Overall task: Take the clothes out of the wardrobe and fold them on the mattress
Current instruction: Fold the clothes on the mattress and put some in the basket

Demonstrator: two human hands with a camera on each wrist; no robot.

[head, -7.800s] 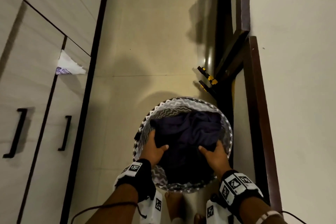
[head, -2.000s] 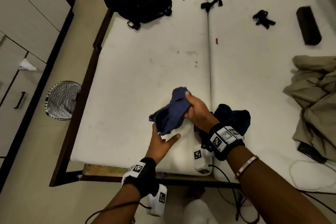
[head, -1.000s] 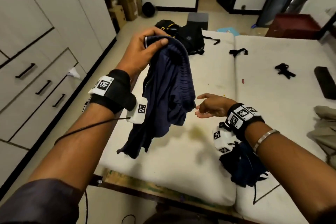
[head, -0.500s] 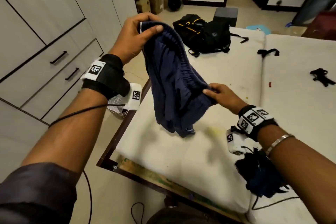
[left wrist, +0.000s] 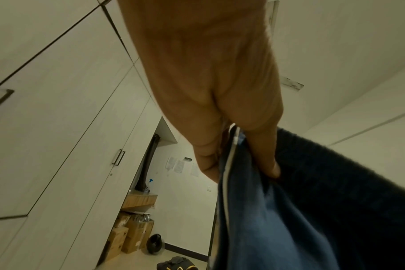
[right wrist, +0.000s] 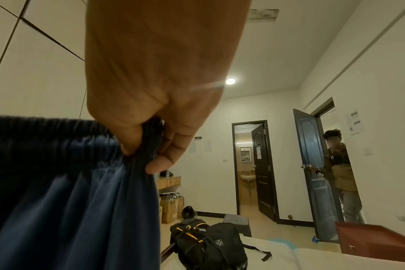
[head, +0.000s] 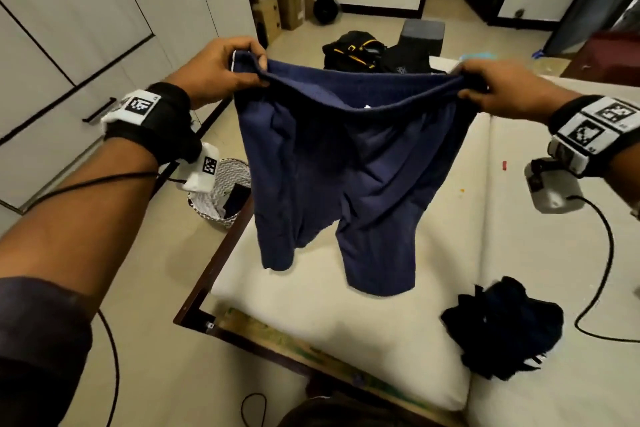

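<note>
Both hands [head: 221,66] [head: 498,90] pinch the navy shorts' [head: 339,163] waistband; only wrist views show curled fingertips [right wrist: 161,164].

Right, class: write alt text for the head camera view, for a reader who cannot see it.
Two hands, left hand and right hand, hold navy shorts stretched by the waistband above a white mattress. A crumpled dark garment lies on the mattress nearby.
</note>
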